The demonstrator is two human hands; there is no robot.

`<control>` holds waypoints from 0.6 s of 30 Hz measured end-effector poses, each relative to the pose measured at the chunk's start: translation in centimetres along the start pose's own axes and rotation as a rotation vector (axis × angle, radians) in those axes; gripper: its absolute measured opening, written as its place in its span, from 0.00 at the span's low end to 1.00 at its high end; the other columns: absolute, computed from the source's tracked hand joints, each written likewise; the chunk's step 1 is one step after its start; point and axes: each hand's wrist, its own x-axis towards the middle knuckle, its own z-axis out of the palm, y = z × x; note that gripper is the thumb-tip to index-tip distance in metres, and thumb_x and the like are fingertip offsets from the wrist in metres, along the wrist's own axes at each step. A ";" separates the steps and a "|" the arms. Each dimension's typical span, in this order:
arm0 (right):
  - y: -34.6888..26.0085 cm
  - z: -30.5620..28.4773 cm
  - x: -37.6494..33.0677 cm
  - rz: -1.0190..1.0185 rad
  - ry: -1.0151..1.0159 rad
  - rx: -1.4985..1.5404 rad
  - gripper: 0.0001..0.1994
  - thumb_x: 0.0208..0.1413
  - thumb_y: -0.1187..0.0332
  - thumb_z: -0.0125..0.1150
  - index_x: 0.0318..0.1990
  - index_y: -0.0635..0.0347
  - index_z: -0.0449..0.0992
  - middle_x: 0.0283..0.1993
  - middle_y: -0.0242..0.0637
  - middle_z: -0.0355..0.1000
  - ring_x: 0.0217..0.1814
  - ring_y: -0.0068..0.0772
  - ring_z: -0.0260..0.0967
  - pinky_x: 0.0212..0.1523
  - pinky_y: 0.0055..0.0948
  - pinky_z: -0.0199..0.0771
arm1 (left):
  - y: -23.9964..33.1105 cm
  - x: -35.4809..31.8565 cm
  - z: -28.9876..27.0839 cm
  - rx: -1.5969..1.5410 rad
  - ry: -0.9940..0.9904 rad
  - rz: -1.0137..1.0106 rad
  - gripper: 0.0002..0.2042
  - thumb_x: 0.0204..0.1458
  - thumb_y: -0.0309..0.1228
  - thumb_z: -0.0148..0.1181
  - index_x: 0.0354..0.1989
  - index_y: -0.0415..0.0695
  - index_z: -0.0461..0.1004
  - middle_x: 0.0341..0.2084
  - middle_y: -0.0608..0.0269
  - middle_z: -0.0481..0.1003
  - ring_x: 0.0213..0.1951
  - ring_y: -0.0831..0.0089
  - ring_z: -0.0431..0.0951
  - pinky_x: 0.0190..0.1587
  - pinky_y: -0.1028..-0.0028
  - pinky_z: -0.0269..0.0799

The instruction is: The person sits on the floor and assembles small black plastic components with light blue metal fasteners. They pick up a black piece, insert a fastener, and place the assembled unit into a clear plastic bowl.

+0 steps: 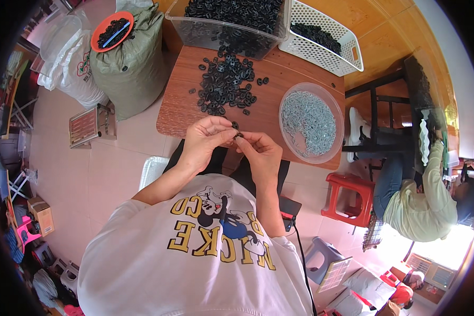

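My left hand [209,139] and my right hand [262,153] meet in front of the table's near edge, fingertips pinched together. Between them is a small black plastic piece [235,126], mostly covered by the fingers. Whether the right hand has a second small part in its pinch is too small to tell. Just beyond the hands, a loose pile of black oval pieces with holes [224,84] lies on the brown wooden table [181,105]. To the right stands a round clear tub [338,142] of silvery screw-like metal pins [308,121].
A clear bin [221,29] of black pieces and a white perforated basket [321,59] line the table's far side. An orange dish [112,31] sits on a full sack [131,79] at left. At right are a red stool [348,199] and a seated person [418,208].
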 end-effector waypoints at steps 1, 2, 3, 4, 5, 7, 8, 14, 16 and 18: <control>0.1 0.0 -0.1 0.002 0.004 -0.004 0.06 0.49 0.77 0.63 0.34 0.69 0.77 0.29 0.34 0.75 0.27 0.18 0.70 0.29 0.15 0.69 | 0.0 0.0 0.0 -0.001 -0.001 0.000 0.07 0.49 0.19 0.59 0.37 0.36 0.72 0.30 0.57 0.77 0.31 0.75 0.78 0.36 0.77 0.77; 0.2 0.0 -0.1 0.004 0.009 -0.007 0.06 0.49 0.76 0.63 0.34 0.69 0.77 0.29 0.34 0.75 0.27 0.18 0.69 0.29 0.15 0.68 | -0.1 -0.1 0.0 -0.002 -0.001 0.000 0.07 0.49 0.19 0.59 0.37 0.36 0.72 0.29 0.57 0.77 0.31 0.75 0.78 0.36 0.77 0.77; 0.3 0.0 -0.2 0.012 0.012 -0.014 0.06 0.49 0.76 0.63 0.34 0.69 0.77 0.29 0.34 0.75 0.27 0.18 0.69 0.29 0.15 0.68 | -0.1 -0.1 -0.1 0.027 -0.012 -0.002 0.07 0.49 0.19 0.59 0.36 0.36 0.72 0.29 0.57 0.77 0.31 0.75 0.78 0.36 0.77 0.76; 0.4 0.1 -0.4 0.020 0.015 -0.021 0.06 0.49 0.76 0.63 0.34 0.69 0.77 0.29 0.34 0.75 0.27 0.18 0.69 0.29 0.15 0.68 | -0.1 -0.2 -0.2 0.055 -0.022 -0.003 0.07 0.49 0.19 0.59 0.36 0.36 0.72 0.29 0.57 0.77 0.31 0.75 0.78 0.36 0.77 0.76; 0.5 0.1 -0.5 0.028 0.017 -0.028 0.06 0.49 0.76 0.63 0.34 0.69 0.77 0.29 0.34 0.75 0.27 0.18 0.69 0.29 0.15 0.68 | -0.1 -0.2 -0.3 0.083 -0.032 -0.004 0.07 0.49 0.19 0.59 0.36 0.36 0.72 0.29 0.57 0.77 0.31 0.76 0.78 0.36 0.77 0.76; 0.7 0.3 -0.9 0.028 0.035 -0.051 0.06 0.49 0.76 0.63 0.34 0.69 0.77 0.29 0.34 0.75 0.27 0.17 0.69 0.28 0.15 0.68 | 0.0 -0.4 -0.4 0.160 -0.029 -0.002 0.06 0.49 0.19 0.59 0.36 0.35 0.73 0.29 0.57 0.77 0.32 0.76 0.77 0.36 0.78 0.75; 0.8 0.4 -1.0 0.027 0.044 -0.062 0.06 0.49 0.76 0.63 0.34 0.69 0.78 0.29 0.34 0.75 0.27 0.17 0.69 0.28 0.15 0.67 | 0.0 -0.5 -0.4 0.199 -0.027 0.000 0.06 0.49 0.19 0.59 0.36 0.35 0.73 0.29 0.58 0.77 0.32 0.76 0.77 0.35 0.78 0.75; 2.6 0.9 -1.1 0.024 0.072 0.018 0.06 0.49 0.75 0.63 0.34 0.69 0.78 0.29 0.32 0.75 0.27 0.17 0.69 0.28 0.15 0.67 | -1.0 -0.6 -1.5 0.135 0.034 -0.037 0.07 0.47 0.19 0.61 0.36 0.36 0.74 0.28 0.59 0.77 0.30 0.79 0.76 0.33 0.82 0.71; 2.6 0.6 -1.1 0.028 0.070 -0.040 0.06 0.49 0.75 0.63 0.34 0.68 0.78 0.29 0.32 0.75 0.27 0.16 0.69 0.28 0.14 0.67 | -1.0 -0.9 -1.2 0.126 0.054 -0.060 0.08 0.47 0.19 0.61 0.36 0.36 0.74 0.28 0.59 0.77 0.29 0.79 0.76 0.33 0.82 0.71; 2.7 0.5 -1.2 0.029 0.066 -0.063 0.06 0.49 0.75 0.63 0.34 0.67 0.78 0.29 0.32 0.75 0.27 0.16 0.69 0.28 0.14 0.67 | -1.0 -0.9 -1.3 0.127 0.066 -0.076 0.08 0.47 0.19 0.61 0.37 0.36 0.74 0.27 0.59 0.77 0.29 0.79 0.76 0.33 0.82 0.71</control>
